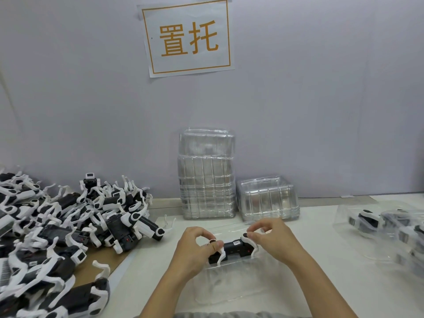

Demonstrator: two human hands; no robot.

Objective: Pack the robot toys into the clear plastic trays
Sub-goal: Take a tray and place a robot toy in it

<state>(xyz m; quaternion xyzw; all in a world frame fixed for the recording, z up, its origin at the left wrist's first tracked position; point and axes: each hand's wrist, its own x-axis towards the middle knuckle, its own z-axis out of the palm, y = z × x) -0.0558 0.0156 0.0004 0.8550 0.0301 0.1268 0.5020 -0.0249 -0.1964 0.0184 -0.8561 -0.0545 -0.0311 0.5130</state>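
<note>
Clear tray (231, 285) under toy | left hand (195, 246) fingers pinch robot toy (232, 249) | right hand (273, 239) fingers pinch its other end

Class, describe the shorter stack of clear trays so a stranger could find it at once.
Start at the paper sign on the grey wall. Below it, a tall stack of clear trays stands on the white table. The shorter stack stands just to its right, and is far lower.

Plain pale grey wall (321, 88) behind white worktable (344, 283). Paper sign (187, 37) with orange border and characters taped to wall. Brown cardboard sheet (103, 260) on table left. Even lighting.
</note>
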